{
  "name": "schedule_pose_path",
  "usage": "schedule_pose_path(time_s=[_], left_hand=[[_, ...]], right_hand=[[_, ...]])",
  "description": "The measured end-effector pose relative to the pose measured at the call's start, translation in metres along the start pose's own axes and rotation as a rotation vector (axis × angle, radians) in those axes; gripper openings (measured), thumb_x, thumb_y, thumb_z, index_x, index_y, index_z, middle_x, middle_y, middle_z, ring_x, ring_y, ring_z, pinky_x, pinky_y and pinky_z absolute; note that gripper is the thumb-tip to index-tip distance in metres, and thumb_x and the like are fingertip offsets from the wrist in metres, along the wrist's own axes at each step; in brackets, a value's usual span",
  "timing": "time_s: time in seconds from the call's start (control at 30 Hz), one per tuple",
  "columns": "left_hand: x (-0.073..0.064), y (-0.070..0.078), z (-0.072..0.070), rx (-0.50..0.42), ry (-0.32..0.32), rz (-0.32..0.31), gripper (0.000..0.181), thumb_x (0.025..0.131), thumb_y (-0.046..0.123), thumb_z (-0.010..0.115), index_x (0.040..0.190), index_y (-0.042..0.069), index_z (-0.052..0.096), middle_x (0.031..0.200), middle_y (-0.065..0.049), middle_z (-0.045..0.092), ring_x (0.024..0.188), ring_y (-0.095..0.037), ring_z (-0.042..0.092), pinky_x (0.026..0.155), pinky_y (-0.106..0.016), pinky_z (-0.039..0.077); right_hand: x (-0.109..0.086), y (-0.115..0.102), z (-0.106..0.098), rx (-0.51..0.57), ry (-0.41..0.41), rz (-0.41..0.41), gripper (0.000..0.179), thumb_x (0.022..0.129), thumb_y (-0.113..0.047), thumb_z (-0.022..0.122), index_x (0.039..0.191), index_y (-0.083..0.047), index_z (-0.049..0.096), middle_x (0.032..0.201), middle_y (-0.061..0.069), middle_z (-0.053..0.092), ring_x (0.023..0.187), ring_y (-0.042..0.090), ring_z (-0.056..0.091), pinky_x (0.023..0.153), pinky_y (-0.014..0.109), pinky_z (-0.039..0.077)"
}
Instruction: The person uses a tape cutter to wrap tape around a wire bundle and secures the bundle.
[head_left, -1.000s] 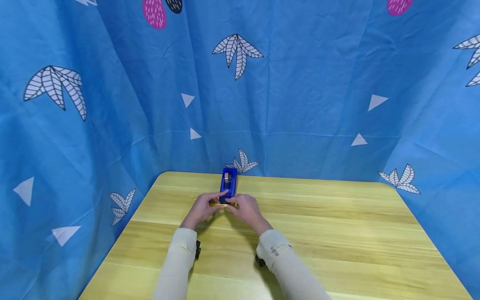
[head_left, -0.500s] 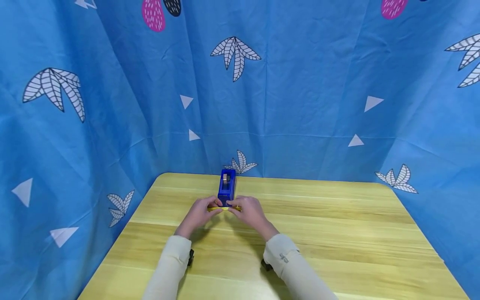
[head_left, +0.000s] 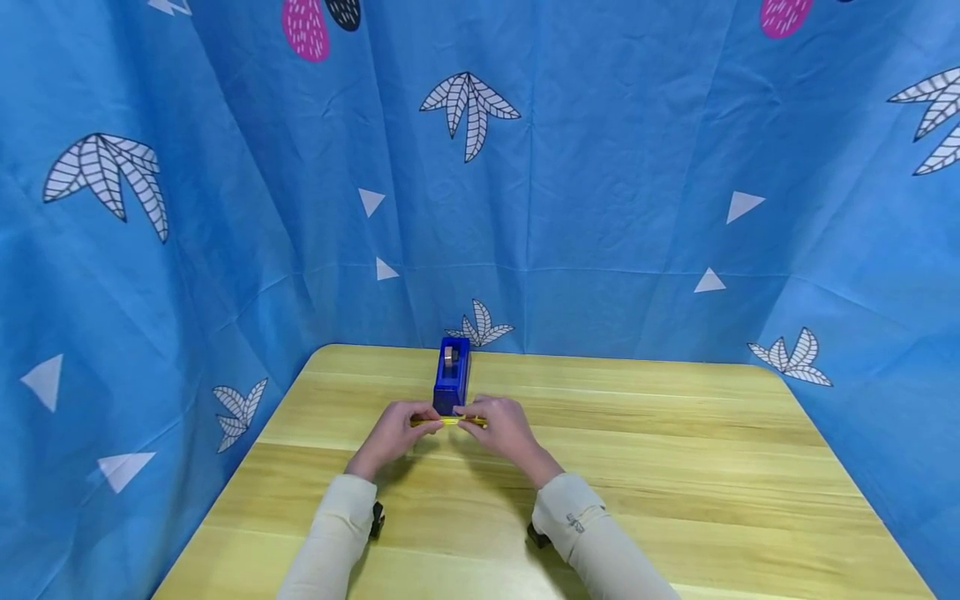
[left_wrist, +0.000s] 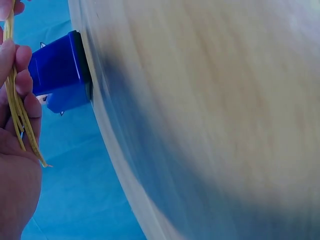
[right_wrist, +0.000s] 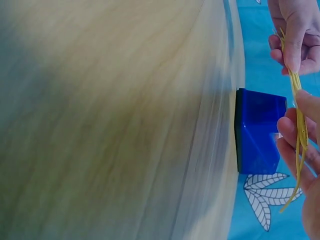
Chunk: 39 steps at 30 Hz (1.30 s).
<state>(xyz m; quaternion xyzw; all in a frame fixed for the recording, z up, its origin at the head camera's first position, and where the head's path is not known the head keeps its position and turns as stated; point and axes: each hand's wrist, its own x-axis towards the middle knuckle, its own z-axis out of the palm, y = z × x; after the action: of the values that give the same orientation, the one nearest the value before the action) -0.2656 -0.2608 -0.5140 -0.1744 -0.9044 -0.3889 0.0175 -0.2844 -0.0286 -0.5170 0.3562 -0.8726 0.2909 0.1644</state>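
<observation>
Both hands hold a bundle of thin yellow wires (head_left: 450, 421) level above the table, just in front of a blue tape dispenser (head_left: 448, 392). My left hand (head_left: 396, 427) pinches the bundle's left part between thumb and fingers. On the right part, the right hand (head_left: 504, 427) does the same, with its fingertips close to the dispenser's near end. In the left wrist view, loose wire ends (left_wrist: 30, 132) hang along the palm, one with a coppery tip. The right wrist view shows wires (right_wrist: 301, 130) running across the right fingers. Whether tape lies on the bundle I cannot tell.
The wooden table (head_left: 675, 467) extends to the right and toward me. A blue patterned curtain (head_left: 600, 167) encloses its back and sides. The dispenser, with a small roll of tape (head_left: 449, 357) in it, stands near the back edge.
Both hands have drawn slightly back toward me, away from the dispenser, with the wire bundle between them. More of the dispenser's near end shows now. The head view has shifted a little.
</observation>
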Motion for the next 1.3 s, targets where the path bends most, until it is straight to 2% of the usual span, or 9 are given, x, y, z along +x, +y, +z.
schedule_pose_path(time_s=[0.27,0.6,0.73,0.9,1.1,1.3], left_hand=[[-0.0003,0.0019,0.0015,-0.005,0.014,0.007,0.012,0.098,0.019,0.072,0.094,0.009,0.078,0.087,-0.002,0.075,0.072,-0.012,0.059,0.062,-0.024,0.050],[-0.0014,0.0014,0.0025,-0.014,0.025,0.027,0.014,0.098,0.019,0.071,0.096,0.007,0.079,0.091,-0.007,0.077,0.081,-0.020,0.068,0.069,-0.024,0.053],[-0.0017,0.0018,0.0022,-0.002,0.036,0.039,0.014,0.098,0.019,0.072,0.097,0.007,0.079,0.092,-0.006,0.078,0.083,-0.016,0.069,0.072,-0.024,0.055],[-0.0006,0.0028,0.0031,0.009,0.049,0.063,0.015,0.098,0.019,0.072,0.099,0.006,0.079,0.092,-0.001,0.078,0.082,-0.009,0.067,0.074,-0.024,0.056],[-0.0008,0.0042,0.0041,0.018,0.061,0.058,0.015,0.098,0.020,0.072,0.098,0.007,0.079,0.092,0.001,0.078,0.080,-0.010,0.066,0.072,-0.024,0.055],[-0.0015,0.0063,0.0054,0.032,0.086,0.053,0.013,0.097,0.020,0.073,0.096,0.009,0.080,0.093,0.002,0.078,0.082,-0.010,0.067,0.073,-0.025,0.055]], right_hand=[[-0.0007,-0.0025,-0.0027,-0.015,-0.013,0.002,0.021,0.093,-0.021,0.080,0.113,-0.017,0.081,0.088,-0.002,0.075,0.069,0.009,0.066,0.063,0.021,0.051],[0.0009,-0.0023,-0.0019,-0.044,-0.066,0.016,0.021,0.096,-0.026,0.076,0.116,-0.019,0.080,0.090,-0.005,0.074,0.070,0.005,0.063,0.060,0.017,0.045],[0.0032,-0.0038,0.0003,-0.039,-0.086,0.028,0.021,0.098,-0.029,0.073,0.114,-0.018,0.080,0.091,-0.005,0.074,0.072,0.005,0.064,0.062,0.018,0.047],[0.0050,-0.0053,0.0037,-0.032,-0.099,0.055,0.020,0.099,-0.031,0.072,0.111,-0.018,0.081,0.098,-0.004,0.076,0.080,0.009,0.068,0.070,0.025,0.053],[0.0053,-0.0073,0.0032,0.012,-0.122,0.095,0.020,0.100,-0.032,0.070,0.110,-0.017,0.081,0.106,-0.002,0.078,0.091,0.014,0.073,0.084,0.036,0.059],[0.0059,-0.0084,-0.0002,0.073,-0.166,0.161,0.020,0.101,-0.031,0.069,0.109,-0.016,0.080,0.111,0.001,0.078,0.100,0.018,0.074,0.090,0.040,0.059]])
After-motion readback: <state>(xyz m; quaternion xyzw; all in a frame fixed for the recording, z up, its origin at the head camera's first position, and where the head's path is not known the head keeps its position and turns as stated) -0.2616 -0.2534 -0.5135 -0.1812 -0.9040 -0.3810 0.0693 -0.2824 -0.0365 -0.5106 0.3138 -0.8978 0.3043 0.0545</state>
